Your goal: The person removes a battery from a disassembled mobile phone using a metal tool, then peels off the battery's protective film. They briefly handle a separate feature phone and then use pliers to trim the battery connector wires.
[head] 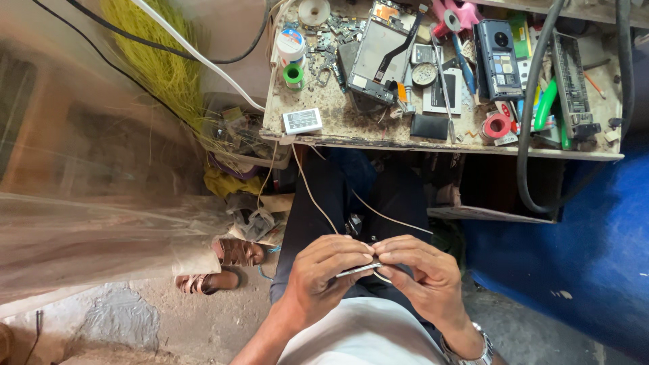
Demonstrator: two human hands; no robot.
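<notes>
Silvery thin flat part [358, 270] lies pinched between the fingers of left hand [323, 274] and right hand [426, 277].

— What are you wearing below your hands?
— You've got a white shirt [362, 338], and beyond your hands, dark trousers [318, 203].
— Anything on your arms?
— A metal watch [466, 351] behind your right hand [426, 277]; your left hand [321, 277] is bare.

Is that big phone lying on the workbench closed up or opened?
Opened: the large dismantled phone lies without its cover, metal frame and ribbon cable exposed on the workbench.
</notes>
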